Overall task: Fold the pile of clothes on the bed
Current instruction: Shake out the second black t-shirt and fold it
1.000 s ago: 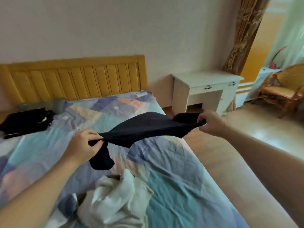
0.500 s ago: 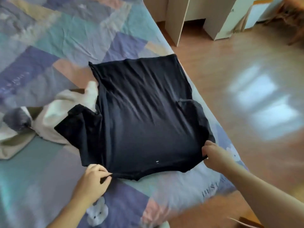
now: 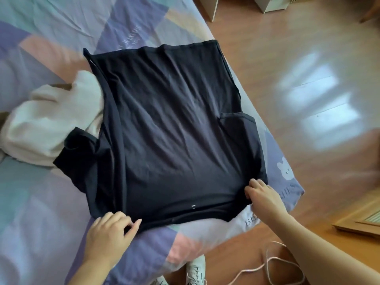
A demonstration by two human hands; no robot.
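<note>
- Black shirt (image 3: 174, 128) lies spread flat near the bed (image 3: 41, 202) edge by the floor; no fold made yet.
- Left hand (image 3: 109, 235) pinches the near hem corner; right hand (image 3: 263, 196) grips the other.
- Cream garment (image 3: 51, 120) beside it, crumpled, partly under the shirt: still to fold.

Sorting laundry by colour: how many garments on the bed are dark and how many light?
Dark: 1, the black T-shirt, spread flat
Light: 1, the cream garment, crumpled beside it and partly under its edge
Total: 2
</note>
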